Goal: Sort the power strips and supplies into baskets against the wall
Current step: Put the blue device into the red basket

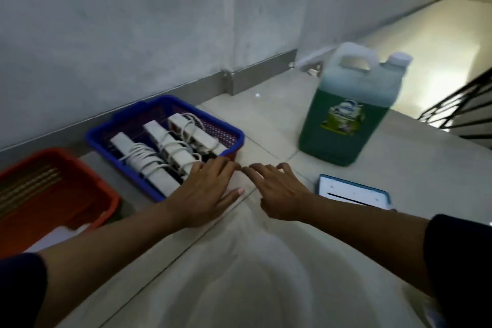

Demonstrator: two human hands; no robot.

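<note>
A blue basket [106,138] stands on the floor by the wall and holds three white power strips [170,146] wrapped in their cords. My left hand [207,192] lies flat with spread fingers against the basket's near right corner. My right hand [277,192] hovers just right of it, fingers curled and apart, holding nothing; the fingertips of both hands nearly meet. An orange basket [87,181] sits to the left with thin sticks inside. A jug of green liquid [351,114] stands further right.
A flat white device with a blue rim [354,192] lies on the floor by my right wrist. A black stair railing [458,109] and a stairwell drop are at the far right. A white object [58,234] lies in front of the orange basket.
</note>
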